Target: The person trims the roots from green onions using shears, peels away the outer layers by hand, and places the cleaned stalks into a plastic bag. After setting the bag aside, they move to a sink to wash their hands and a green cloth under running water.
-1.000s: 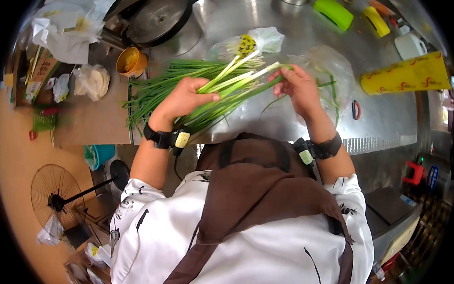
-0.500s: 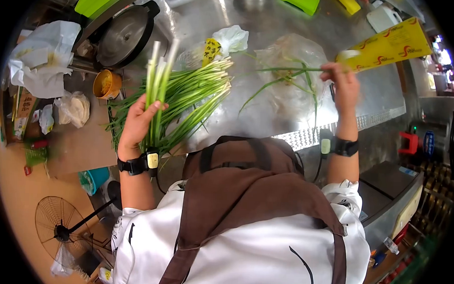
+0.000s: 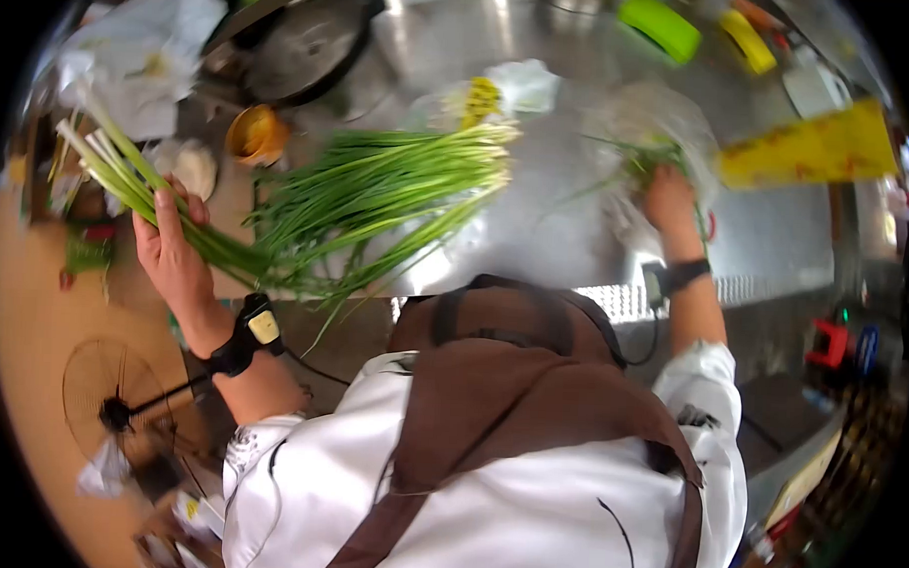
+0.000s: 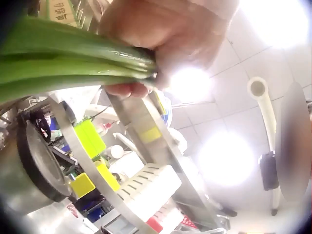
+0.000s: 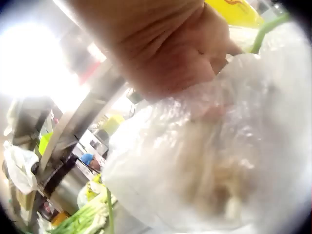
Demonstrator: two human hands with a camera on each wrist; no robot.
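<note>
On the left, the left hand (image 3: 180, 264) grips several green onions (image 3: 128, 177), their white ends angled up and left and their leaves trailing onto the pile. The left wrist view shows green stalks (image 4: 73, 61) held in that hand (image 4: 165, 36). A large pile of green onions (image 3: 378, 186) lies on the metal table, white ends to the right. The right hand (image 3: 670, 206) is down at loose green leaves (image 3: 634, 160) on a clear plastic bag (image 3: 671, 111). In the right wrist view, the bag (image 5: 195, 156) hides the fingertips of the hand (image 5: 165, 53).
Behind the pile stand a black-rimmed pan (image 3: 308, 49) and an orange cup (image 3: 257, 135). A knotted plastic bag (image 3: 530, 84) lies behind the white ends. A yellow roll (image 3: 810, 146) is at the right; the metal table's front edge (image 3: 614, 302) runs close to the apron.
The left hand has swung left and outward with its green onions, away from the pile. The right hand, which held a leaf out to the right, is now down at the clear bag.
</note>
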